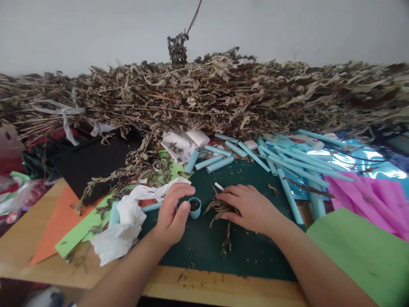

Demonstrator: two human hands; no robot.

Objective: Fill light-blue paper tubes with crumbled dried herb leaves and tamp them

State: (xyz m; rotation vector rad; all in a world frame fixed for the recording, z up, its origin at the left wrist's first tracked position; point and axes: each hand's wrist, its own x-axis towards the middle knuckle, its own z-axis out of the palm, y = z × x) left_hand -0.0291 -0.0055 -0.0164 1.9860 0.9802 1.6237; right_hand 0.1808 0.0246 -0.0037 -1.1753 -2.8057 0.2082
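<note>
A short light-blue paper tube (pixel 195 213) stands upright on the dark green mat (pixel 255 260), with dark crumbled leaf inside it. My left hand (pixel 174 211) is just left of the tube, thumb and fingers apart and curved towards its rim, with nothing visible between them. My right hand (pixel 247 207) reaches over a small clump of dried leaves (pixel 219 208), the leaves between its thumb and fingers. By its fingertips is a small white stick (pixel 219 186). A loose dried sprig (pixel 227 239) lies below the clump.
A long heap of dried leafy stalks (pixel 204 98) lies along the wall. Several blue paper rolls (pixel 220 164) lie behind the hands and to the right. Crumpled white tissue (pixel 119 236), orange paper (pixel 59 224), black paper (pixel 92 166), green paper (pixel 361 247) and pink paper (pixel 367 198) surround the mat.
</note>
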